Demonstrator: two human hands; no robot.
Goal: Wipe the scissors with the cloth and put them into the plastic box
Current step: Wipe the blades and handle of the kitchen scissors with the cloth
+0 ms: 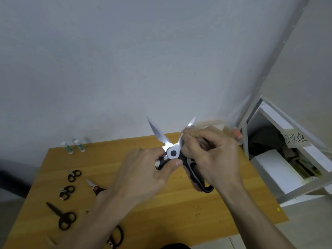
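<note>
A: Where were the scissors (173, 151)?

B: Up in the air over the table (161, 212), about the middle of the view. The left hand (143, 175) held one black handle, with its grip tight around it and the thumb just under the round white button.

A: Why were the blades spread so wide?

B: I think so each shiny blade could be rubbed by itself. One blade pointed to 11 o'clock, bare. The other pointed to 1 o'clock.

A: And the right hand (212, 155)?

B: Its grip was pinched on the cloth (190, 133), a thin, pale, see-through bit, pressed on that 1 o'clock blade.

A: What did the scissors look like?

B: Smooth metal blades with sharp tips, and thick black handles with loops.

A: And the box (230, 130)?

B: At 2 o'clock, behind the right hand. It looked clear and blurry, so I could not tell much.

A: Anything else?

B: More scissors (66, 220) lay on the yellow wood table at 8 o'clock.
</note>
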